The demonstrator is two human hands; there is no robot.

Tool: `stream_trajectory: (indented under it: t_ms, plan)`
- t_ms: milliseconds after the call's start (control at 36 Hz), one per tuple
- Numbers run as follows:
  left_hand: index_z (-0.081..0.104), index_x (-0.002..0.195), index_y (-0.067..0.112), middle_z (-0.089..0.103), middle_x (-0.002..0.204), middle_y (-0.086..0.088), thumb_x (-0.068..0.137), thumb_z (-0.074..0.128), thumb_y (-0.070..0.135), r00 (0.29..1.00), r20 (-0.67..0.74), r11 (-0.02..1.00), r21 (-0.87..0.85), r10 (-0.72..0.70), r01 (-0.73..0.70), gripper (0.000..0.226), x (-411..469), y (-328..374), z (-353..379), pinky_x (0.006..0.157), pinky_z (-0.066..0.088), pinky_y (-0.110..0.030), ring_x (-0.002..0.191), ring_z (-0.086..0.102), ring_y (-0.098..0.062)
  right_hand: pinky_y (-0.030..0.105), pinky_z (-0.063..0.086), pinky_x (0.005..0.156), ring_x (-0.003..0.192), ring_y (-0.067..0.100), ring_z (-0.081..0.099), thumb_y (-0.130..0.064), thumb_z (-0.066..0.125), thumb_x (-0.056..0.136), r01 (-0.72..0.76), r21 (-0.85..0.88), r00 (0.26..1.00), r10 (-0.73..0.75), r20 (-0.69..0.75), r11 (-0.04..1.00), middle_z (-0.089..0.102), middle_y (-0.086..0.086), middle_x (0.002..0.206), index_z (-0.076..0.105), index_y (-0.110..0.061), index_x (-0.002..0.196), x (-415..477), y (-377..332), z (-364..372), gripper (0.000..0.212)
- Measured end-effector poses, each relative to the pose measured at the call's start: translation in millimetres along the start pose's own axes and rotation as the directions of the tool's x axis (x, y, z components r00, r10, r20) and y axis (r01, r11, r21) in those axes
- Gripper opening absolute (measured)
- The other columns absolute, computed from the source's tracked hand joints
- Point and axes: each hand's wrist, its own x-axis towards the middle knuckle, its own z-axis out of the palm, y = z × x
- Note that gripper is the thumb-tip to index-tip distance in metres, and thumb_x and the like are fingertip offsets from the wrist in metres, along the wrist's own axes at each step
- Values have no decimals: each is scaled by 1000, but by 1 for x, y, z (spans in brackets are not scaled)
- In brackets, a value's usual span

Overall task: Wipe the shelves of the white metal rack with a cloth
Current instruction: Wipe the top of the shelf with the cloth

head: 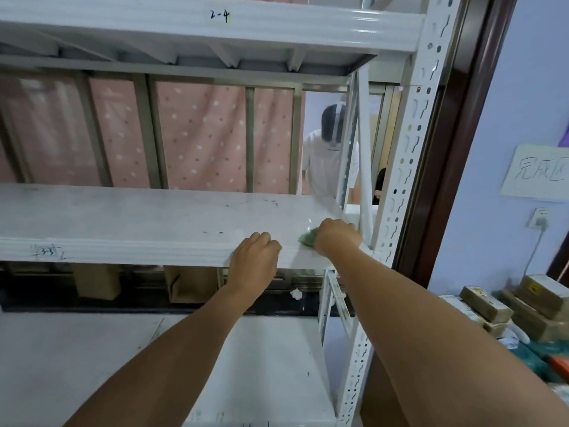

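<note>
The white metal rack (409, 167) fills the view, with a perforated upright post at the right. Its middle shelf (138, 217) is scuffed and marked. My right hand (337, 237) presses a small green cloth (308, 238) onto the shelf's front right corner, next to the post; most of the cloth is hidden under the hand. My left hand (254, 260) grips the shelf's front edge just left of the cloth, fingers curled over the lip. A higher shelf (184, 23) labelled "2-4" hangs above, and a lower shelf (92, 349) lies below my forearms.
Behind the rack hangs a pink dotted curtain (200, 134), and a person in white (326, 161) stands in the gap. Cardboard boxes (529, 303) are piled on the floor at the right, below a wall socket (538, 218) and a paper sign (535, 174).
</note>
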Motion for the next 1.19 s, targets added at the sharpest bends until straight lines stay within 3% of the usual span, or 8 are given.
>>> stream_trajectory:
  t_ms: [111, 167, 250, 417, 750, 861, 1000, 1194]
  plan:
    - [73, 75, 9, 58, 75, -3, 76, 82, -9, 998, -45, 999, -21, 46, -47, 20, -1, -14, -3, 55, 51, -34, 69, 56, -22, 43, 43, 93, 112, 32, 54, -44, 52, 80, -66, 118, 993, 54, 104, 991, 60, 9, 113, 53, -12, 90, 16, -15, 3, 33]
    - [75, 80, 8, 61, 80, -3, 77, 83, -7, 997, -56, 998, -23, 59, -61, 18, -4, -23, -7, 57, 52, -33, 73, 59, -22, 52, 35, 105, 128, 38, 45, -43, 37, 77, -92, 124, 986, 74, 147, 988, 54, 17, 137, 59, -11, 115, 26, -25, 9, 55]
    - [77, 85, 6, 62, 83, -5, 79, 84, -4, 994, -78, 997, -19, 71, -73, 13, -10, -40, -16, 61, 54, -34, 75, 60, -25, 54, 9, 120, 150, 40, 13, -60, 15, 95, -139, 74, 988, 133, 77, 988, 19, 24, 161, 26, -6, 153, 20, -36, 24, 80]
    - [79, 91, 8, 66, 91, -5, 86, 83, 8, 994, -106, 1000, -9, 15, -16, 7, -15, -86, -30, 70, 57, -41, 83, 62, -27, 49, -4, 122, 151, 35, -5, -63, -3, 95, 170, 34, 985, -171, 16, 985, -2, 19, 164, 0, -11, 158, 15, -58, 45, 82]
    - [74, 76, 6, 60, 74, -5, 89, 69, 22, 983, -180, 998, -40, 33, -41, 21, -17, -98, -24, 60, 49, -37, 72, 58, -28, 38, 5, 122, 153, 16, 4, -44, 8, 106, 519, 117, 844, -530, 86, 847, 6, 1, 166, 14, -20, 159, -11, -100, 52, 59]
    - [70, 74, 6, 57, 73, -5, 88, 67, 19, 979, -191, 996, -40, 70, -79, 20, -16, -99, -21, 59, 48, -39, 70, 54, -27, 37, 12, 119, 151, 17, 15, -51, 14, 105, 475, 279, 861, -506, 49, 835, 18, -4, 164, 23, -25, 158, -15, -93, 48, 59]
    - [71, 79, 6, 61, 75, -6, 96, 66, 23, 958, -263, 988, -63, 117, -138, 24, -19, -109, -14, 62, 50, -40, 73, 58, -29, 37, 8, 124, 152, 16, 8, -41, 10, 106, 485, 70, 874, -487, 0, 872, 13, 4, 165, 13, -12, 158, -8, -83, 61, 60]
    - [71, 77, 6, 61, 74, -6, 94, 69, 17, 930, -345, 983, -83, 125, -163, 20, -19, -114, -3, 62, 53, -45, 74, 61, -33, 44, 6, 123, 153, 19, 4, -50, -4, 93, 258, 41, 963, -253, -93, 965, 8, 5, 166, 8, -13, 159, 12, -40, 79, 77]
